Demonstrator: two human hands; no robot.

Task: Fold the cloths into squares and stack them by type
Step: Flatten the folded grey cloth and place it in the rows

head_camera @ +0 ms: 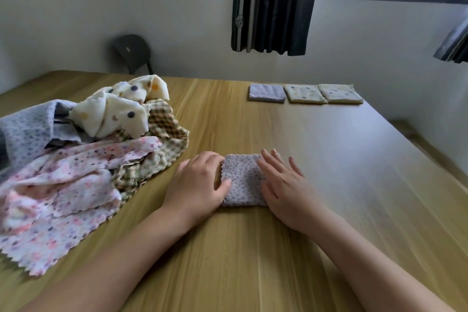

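**Fig. 1. Pressing a folded cloth.** The folded lilac cloth (243, 180) lies on the table (329, 185) between the two hands.

- **Left hand** (197, 185): the fingers are curled against the cloth's zigzag left edge and the thumb lies across its top face, so that edge appears pinched.
- **Right hand** (288, 187): the fingers (277, 159) are straight and spread, palm down, resting along the right edge and gripping nothing.
- **Handling (judged):** the cloth looks like light, limp, fleecy fabric. It carries no risk of breakage, but the layers will probably spring apart or skew once pressure is released.
- **Hold (judged):** the best grip seems to be at the side under the left fingers, pinching all layers together, with the flat right fingers slid beneath or kept on top as support.
- **Likely destination:** a folded lilac square (267, 92) lies well beyond the fingertips at the far side of the table. Two cream dotted squares (305, 94) sit just beside it, on its right.
- **Work remaining:** a heap of unfolded cloths (76, 180) lies outside the left fingers, near them but apart. It holds pink floral, checked, cream dotted and grey-lilac pieces.
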